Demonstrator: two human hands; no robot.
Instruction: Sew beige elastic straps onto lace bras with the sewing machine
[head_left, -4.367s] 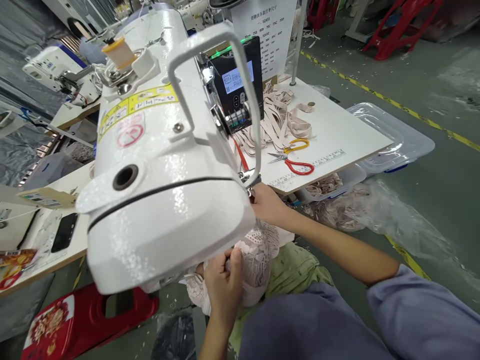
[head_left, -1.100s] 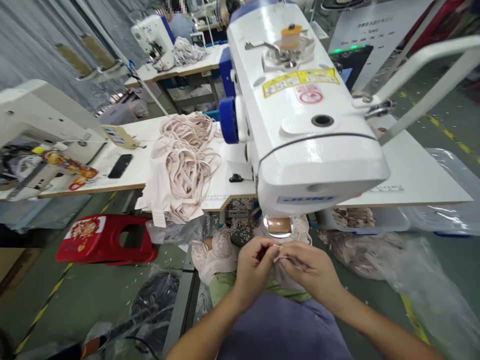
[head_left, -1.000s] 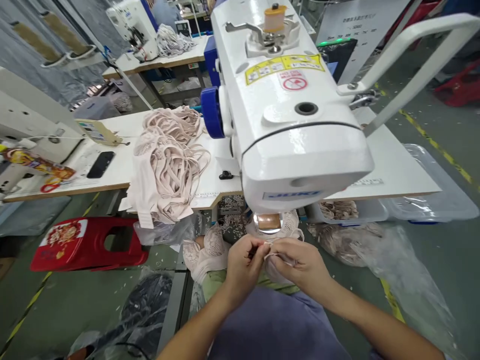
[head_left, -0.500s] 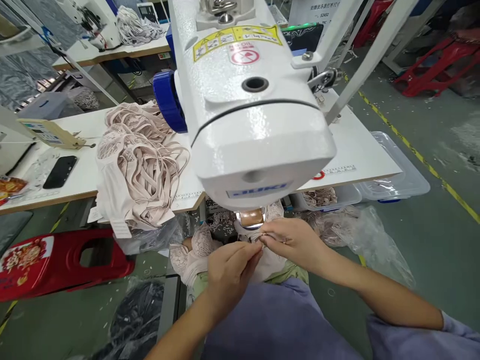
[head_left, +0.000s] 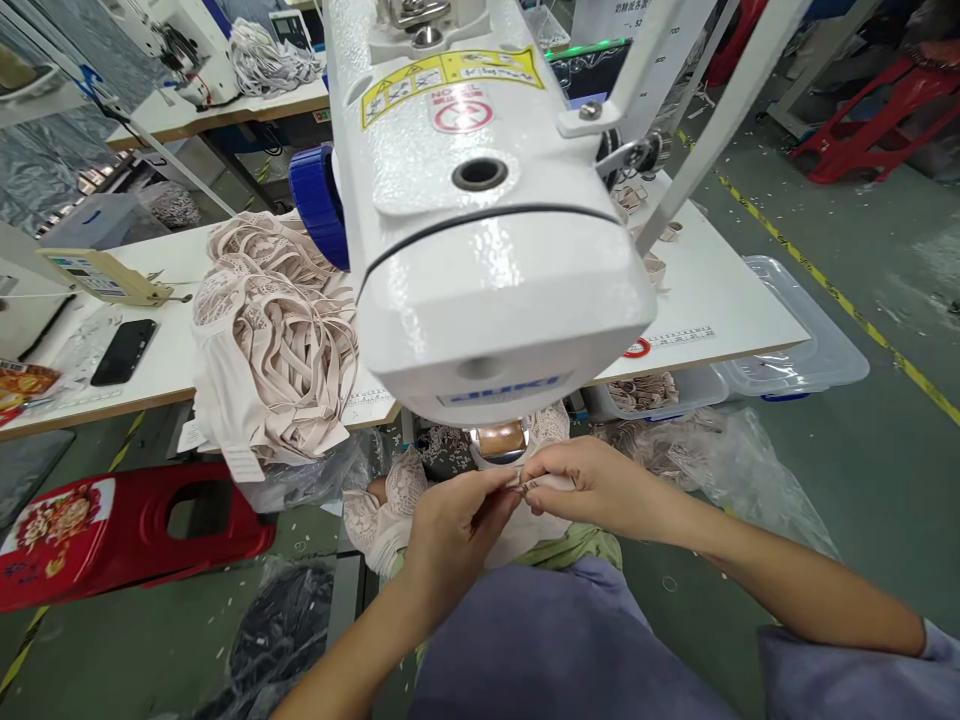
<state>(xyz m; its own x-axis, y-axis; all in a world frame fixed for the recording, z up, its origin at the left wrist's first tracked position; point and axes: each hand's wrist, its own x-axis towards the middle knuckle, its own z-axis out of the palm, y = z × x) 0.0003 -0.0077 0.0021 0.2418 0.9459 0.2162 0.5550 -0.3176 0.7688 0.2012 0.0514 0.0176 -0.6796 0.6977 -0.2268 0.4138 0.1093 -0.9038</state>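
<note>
A pale pink garment hangs over the lap, just below the head of the white sewing machine; its edge is gripped in front, with the middle part screened by the hands. Left hand: fingers closed in a pinch on the edge. Right hand: fingers likewise closed on it, the tips close to those of the left. Lace cups lie left of the hands; whether they join the held piece cannot be determined.

Obstructions: the machine head overhangs the work closely and conceals the needle area. A white guard rail rises to its right.

On the tabletop, a heap of pink straps and lace occupies the left side and overhangs the front edge; a black phone lies farther left. A red loop, partly hidden by the machine, lies beside ruler markings.

Below at right: a clear bin of pale pieces and a plastic bag. A red stool stands at left.
</note>
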